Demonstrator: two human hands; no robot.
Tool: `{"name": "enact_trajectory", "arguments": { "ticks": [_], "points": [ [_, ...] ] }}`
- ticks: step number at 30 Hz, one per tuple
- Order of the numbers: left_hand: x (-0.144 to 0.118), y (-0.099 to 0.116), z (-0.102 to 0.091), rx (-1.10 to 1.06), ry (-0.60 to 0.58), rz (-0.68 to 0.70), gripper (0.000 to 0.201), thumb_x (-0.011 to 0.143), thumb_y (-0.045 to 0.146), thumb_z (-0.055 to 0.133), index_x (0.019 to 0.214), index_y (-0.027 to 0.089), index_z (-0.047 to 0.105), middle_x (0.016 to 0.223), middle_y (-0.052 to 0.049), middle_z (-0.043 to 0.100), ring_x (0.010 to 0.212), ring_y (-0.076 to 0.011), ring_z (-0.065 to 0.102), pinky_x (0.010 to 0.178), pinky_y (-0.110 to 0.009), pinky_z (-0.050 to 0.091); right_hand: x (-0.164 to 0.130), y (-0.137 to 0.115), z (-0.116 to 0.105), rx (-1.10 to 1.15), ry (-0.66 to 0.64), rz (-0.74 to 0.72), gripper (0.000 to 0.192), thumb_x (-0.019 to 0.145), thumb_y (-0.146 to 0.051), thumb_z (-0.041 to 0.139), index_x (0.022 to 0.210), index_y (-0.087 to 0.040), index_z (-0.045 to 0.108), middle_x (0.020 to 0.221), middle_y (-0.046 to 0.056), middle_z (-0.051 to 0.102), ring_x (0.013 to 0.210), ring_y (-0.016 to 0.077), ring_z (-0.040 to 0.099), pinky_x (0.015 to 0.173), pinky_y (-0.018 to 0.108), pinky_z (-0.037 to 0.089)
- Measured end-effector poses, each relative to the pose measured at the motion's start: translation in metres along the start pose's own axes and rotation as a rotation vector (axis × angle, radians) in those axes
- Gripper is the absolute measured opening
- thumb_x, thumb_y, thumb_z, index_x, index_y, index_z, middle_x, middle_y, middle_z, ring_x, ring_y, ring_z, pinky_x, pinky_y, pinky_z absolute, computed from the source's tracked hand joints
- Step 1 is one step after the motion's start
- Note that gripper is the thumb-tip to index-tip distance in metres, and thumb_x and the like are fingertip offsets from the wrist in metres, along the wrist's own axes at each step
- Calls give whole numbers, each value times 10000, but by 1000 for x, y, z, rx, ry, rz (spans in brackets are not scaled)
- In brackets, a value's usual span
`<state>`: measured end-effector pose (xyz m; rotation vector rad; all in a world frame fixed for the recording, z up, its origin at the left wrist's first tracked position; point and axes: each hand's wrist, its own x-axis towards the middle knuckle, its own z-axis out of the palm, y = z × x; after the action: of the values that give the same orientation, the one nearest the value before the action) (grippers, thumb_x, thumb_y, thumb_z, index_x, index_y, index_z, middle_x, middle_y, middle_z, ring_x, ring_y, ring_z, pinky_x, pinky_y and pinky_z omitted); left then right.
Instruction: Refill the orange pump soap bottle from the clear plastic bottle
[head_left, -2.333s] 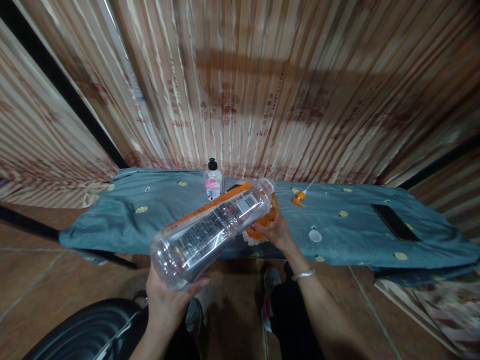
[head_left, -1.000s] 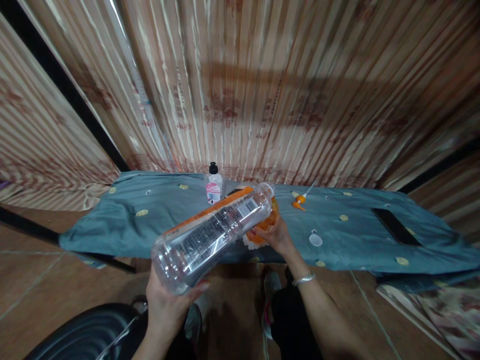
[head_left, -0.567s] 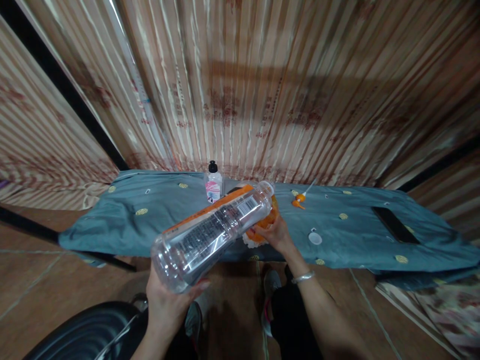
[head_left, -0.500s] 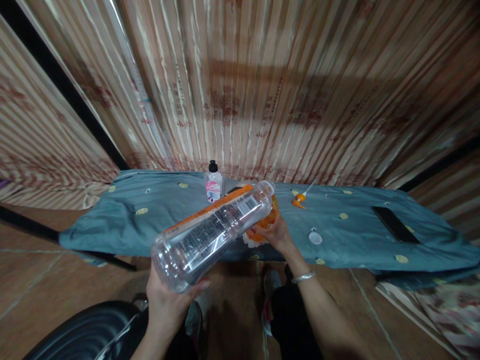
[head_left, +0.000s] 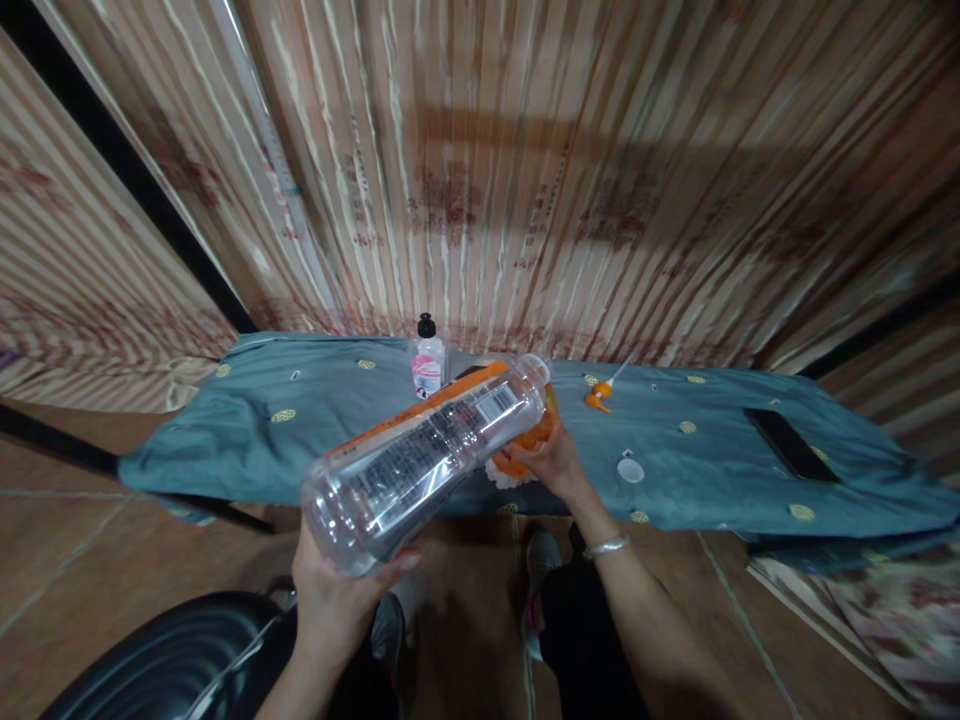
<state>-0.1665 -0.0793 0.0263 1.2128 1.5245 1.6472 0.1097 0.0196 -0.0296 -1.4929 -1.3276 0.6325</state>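
Note:
My left hand point(head_left: 341, 585) is closed round the base of a large clear plastic bottle point(head_left: 427, 460) with an orange-edged, barcoded label. The bottle tilts, with its uncapped mouth at the upper right above an orange bottle point(head_left: 536, 432). My right hand point(head_left: 551, 460) grips that orange bottle, whose top is hidden behind the clear one. Something white and frilly point(head_left: 510, 475) shows at the orange bottle's base. Right of them, an orange pump head point(head_left: 600, 393) with a pale tube lies on the cloth. Nearer me lies a round white cap point(head_left: 631, 469).
A clear bottle with a black cap and pink label point(head_left: 427, 365) stands at the back of the cloth-covered table point(head_left: 247, 440). Toward the right lies a black phone-like slab point(head_left: 791, 445). Curtains point(head_left: 480, 200) hang behind. A black ribbed round object point(head_left: 165, 660) sits at lower left.
The view has shifted very slightly. Both hands and both bottles keep nearly the same pose, the clear bottle still tilted over the orange one.

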Motion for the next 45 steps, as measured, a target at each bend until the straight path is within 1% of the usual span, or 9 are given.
{"name": "enact_trajectory", "arguments": {
  "ticks": [3,6,15,19,23,29,35,40,45],
  "points": [
    [5,-10,-6,11,-17,-34,893,288,474,969,1047,178,605,920,-53,724,824,-267,729,772,-374,601,0,0,0,-2,9,-10,717,560,-494,846,1163,-236,556,1062,79,743,953,301,715,894,494,574],
    [5,-15,-7,-5,-17,-57,861,285,458,966,1014,181,600,889,-48,725,810,-270,728,786,-390,600,0,1,0,18,3,-13,712,565,-479,854,1163,-236,553,1083,85,733,973,304,713,917,496,573],
    [3,3,0,-36,1,-72,843,263,438,966,974,194,585,859,-30,718,758,-249,724,712,-365,608,0,9,1,29,-3,-22,733,589,-412,867,1233,-241,561,1090,87,735,1009,321,711,912,496,589],
    [4,-5,-5,-31,-29,-94,853,297,379,971,1030,179,584,956,-63,727,878,-267,728,829,-378,592,1,10,1,40,-6,-26,782,580,-421,871,1266,-245,540,1140,82,727,1053,316,701,931,495,582],
    [4,-13,-9,-38,-53,-79,833,338,369,968,1051,164,591,961,-77,726,868,-269,723,833,-394,590,0,6,0,23,-9,-21,772,579,-456,861,1244,-229,542,1161,97,718,1056,313,698,955,504,562],
    [4,-11,-7,-24,-54,-79,899,330,414,966,1106,167,586,970,-73,729,899,-295,725,862,-440,586,0,3,-1,6,-15,-21,754,579,-476,858,1220,-220,554,1163,96,722,1049,306,697,963,507,558],
    [6,-13,-8,-29,-30,-64,911,306,407,970,1100,170,591,982,-70,725,916,-298,721,847,-421,590,0,8,0,38,-16,-45,754,594,-439,867,1253,-261,549,1141,67,734,1052,310,697,953,496,567],
    [5,-12,-7,-36,-34,-54,836,274,397,973,1002,177,626,886,-39,724,786,-263,723,751,-374,606,-1,1,-3,30,-26,-45,733,599,-458,856,1233,-245,555,1131,77,730,1037,305,699,956,500,556],
    [4,-10,-4,-72,19,-48,798,344,440,963,1031,211,628,909,-26,730,785,-242,721,716,-358,616,-2,-8,-7,0,-56,-8,746,584,-481,856,1222,-238,556,1151,87,727,1045,310,698,953,501,549]
  ]
}}
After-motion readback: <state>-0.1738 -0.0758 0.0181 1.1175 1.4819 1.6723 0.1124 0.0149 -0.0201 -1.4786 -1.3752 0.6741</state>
